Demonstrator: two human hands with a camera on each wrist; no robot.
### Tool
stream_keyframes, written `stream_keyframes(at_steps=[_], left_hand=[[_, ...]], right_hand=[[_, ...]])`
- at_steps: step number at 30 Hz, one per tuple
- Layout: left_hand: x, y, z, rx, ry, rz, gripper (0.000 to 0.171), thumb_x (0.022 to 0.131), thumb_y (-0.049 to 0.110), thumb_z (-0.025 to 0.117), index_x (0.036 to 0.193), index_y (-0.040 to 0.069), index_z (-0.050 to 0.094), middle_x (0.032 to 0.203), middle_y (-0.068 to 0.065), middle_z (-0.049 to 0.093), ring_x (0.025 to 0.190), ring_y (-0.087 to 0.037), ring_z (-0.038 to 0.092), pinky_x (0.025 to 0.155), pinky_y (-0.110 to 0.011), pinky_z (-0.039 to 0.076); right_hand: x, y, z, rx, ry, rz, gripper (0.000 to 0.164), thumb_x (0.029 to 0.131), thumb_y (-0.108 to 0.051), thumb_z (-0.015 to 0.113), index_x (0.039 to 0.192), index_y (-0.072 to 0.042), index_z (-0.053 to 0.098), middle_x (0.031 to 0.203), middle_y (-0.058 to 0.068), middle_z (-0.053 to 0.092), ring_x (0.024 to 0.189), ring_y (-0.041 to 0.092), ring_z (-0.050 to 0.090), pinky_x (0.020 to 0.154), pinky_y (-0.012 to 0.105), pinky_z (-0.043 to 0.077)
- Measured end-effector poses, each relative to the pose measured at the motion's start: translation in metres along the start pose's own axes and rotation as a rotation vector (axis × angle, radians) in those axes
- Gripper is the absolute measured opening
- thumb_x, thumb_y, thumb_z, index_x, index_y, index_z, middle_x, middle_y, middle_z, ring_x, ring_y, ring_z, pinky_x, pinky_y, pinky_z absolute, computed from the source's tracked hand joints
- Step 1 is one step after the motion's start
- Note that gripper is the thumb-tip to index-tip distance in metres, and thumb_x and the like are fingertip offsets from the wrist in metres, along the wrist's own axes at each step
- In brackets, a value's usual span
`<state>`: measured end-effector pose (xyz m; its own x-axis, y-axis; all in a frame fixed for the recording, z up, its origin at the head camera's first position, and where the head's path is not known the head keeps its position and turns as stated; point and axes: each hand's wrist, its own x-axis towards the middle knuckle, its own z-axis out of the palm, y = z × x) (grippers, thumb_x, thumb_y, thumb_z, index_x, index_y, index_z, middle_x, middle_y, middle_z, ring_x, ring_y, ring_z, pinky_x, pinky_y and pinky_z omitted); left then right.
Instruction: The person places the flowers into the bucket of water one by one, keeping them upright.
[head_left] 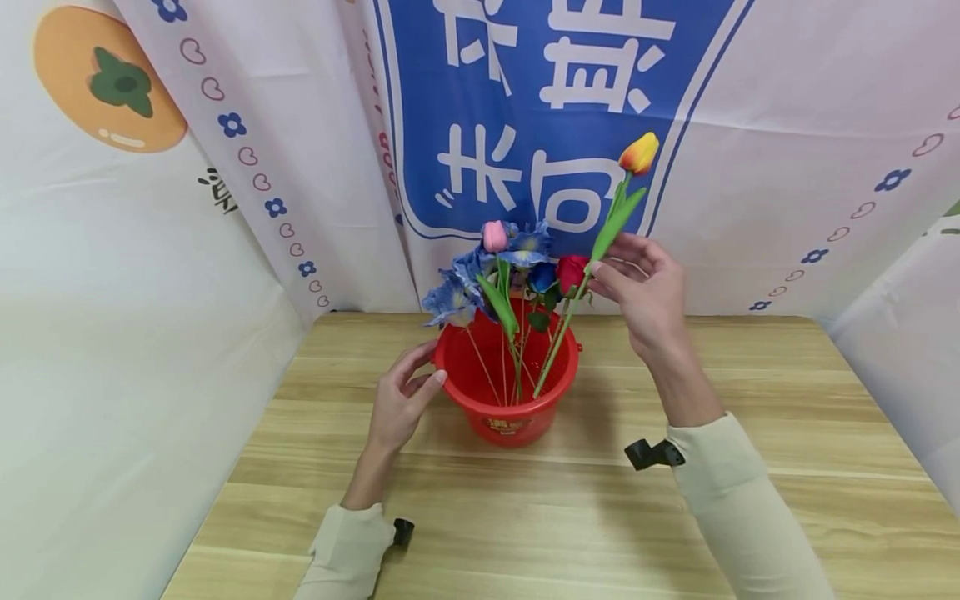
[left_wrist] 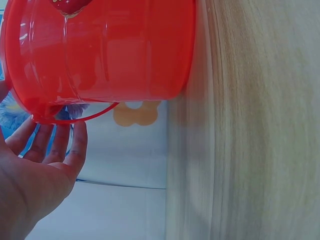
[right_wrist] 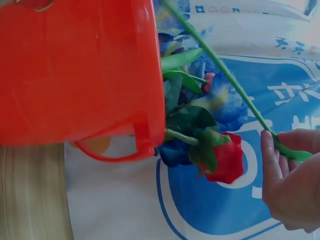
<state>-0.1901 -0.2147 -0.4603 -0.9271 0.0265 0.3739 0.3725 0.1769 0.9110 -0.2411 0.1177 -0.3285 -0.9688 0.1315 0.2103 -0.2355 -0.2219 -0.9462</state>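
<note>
In the head view, a red bucket (head_left: 517, 429) stands on the table and holds artificial flowers. My right hand (head_left: 651, 287) pinches a yellow-orange tulip (head_left: 640, 153) by its green stem, high up near the leaves. The lower end of that stem reaches down inside the bucket, and the bloom leans up to the right. At the bucket's left side, my left hand (head_left: 401, 400) touches the rim with relaxed fingertips beside the handle joint; its thumb lies at the rim too. Inside stand a pink tulip (head_left: 495, 236), blue irises (head_left: 452, 298) and a red rose (head_left: 572, 272).
The wooden table (head_left: 352, 442) meets a white printed cloth (head_left: 337, 167) at its back edge, with a blue panel (head_left: 480, 100) behind the flowers. In the left wrist view, the bucket's thin red handle (left_wrist: 95, 116) hangs down its side.
</note>
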Motion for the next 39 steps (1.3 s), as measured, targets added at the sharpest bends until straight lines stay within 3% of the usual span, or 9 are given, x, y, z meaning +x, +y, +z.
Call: stream_keyframes(at_steps=[9,17,25,31,39], left_hand=[[-0.001,-0.002,-0.001,0.002,-0.004,-0.006,0.048,0.1,0.007,0.072,0.146,0.002,0.063,0.149,-0.016,0.064,0.132,-0.016,0.062,0.098,-0.021,0.06],[-0.001,-0.003,0.0,-0.003,-0.006,-0.007,0.048,0.1,0.008,0.072,0.147,0.002,0.063,0.15,-0.016,0.063,0.132,-0.015,0.062,0.098,-0.021,0.06],[-0.001,-0.002,0.0,-0.004,-0.006,-0.008,0.048,0.1,0.008,0.072,0.147,0.002,0.063,0.15,-0.016,0.063,0.132,-0.014,0.062,0.098,-0.021,0.06],[-0.001,-0.002,-0.001,-0.004,-0.005,-0.005,0.048,0.1,0.007,0.072,0.147,0.002,0.062,0.15,-0.017,0.063,0.132,-0.016,0.062,0.098,-0.021,0.06],[0.0,-0.001,-0.001,-0.011,-0.003,-0.004,0.048,0.1,0.007,0.072,0.146,0.001,0.063,0.15,-0.017,0.063,0.133,-0.015,0.062,0.098,-0.021,0.06]], right_hand=[[0.0,0.02,0.017,-0.108,-0.034,-0.05,0.042,0.095,0.007,0.073,0.135,0.001,0.063,0.116,0.006,0.07,0.1,0.017,0.072,0.079,0.027,0.067],[-0.008,0.033,0.024,-0.25,-0.043,-0.051,0.041,0.096,0.003,0.074,0.136,0.0,0.064,0.124,0.015,0.07,0.105,0.019,0.07,0.082,0.033,0.067],[-0.017,0.043,0.029,-0.337,-0.021,-0.091,0.037,0.094,-0.001,0.078,0.13,-0.002,0.07,0.123,0.016,0.074,0.104,0.023,0.071,0.076,0.018,0.063],[-0.022,0.05,0.033,-0.386,-0.01,-0.106,0.036,0.092,0.002,0.079,0.126,-0.001,0.072,0.119,0.017,0.077,0.103,0.028,0.073,0.073,0.016,0.062],[-0.028,0.059,0.034,-0.514,-0.007,-0.096,0.035,0.092,-0.004,0.081,0.126,-0.005,0.073,0.118,0.014,0.079,0.103,0.028,0.075,0.08,0.012,0.057]])
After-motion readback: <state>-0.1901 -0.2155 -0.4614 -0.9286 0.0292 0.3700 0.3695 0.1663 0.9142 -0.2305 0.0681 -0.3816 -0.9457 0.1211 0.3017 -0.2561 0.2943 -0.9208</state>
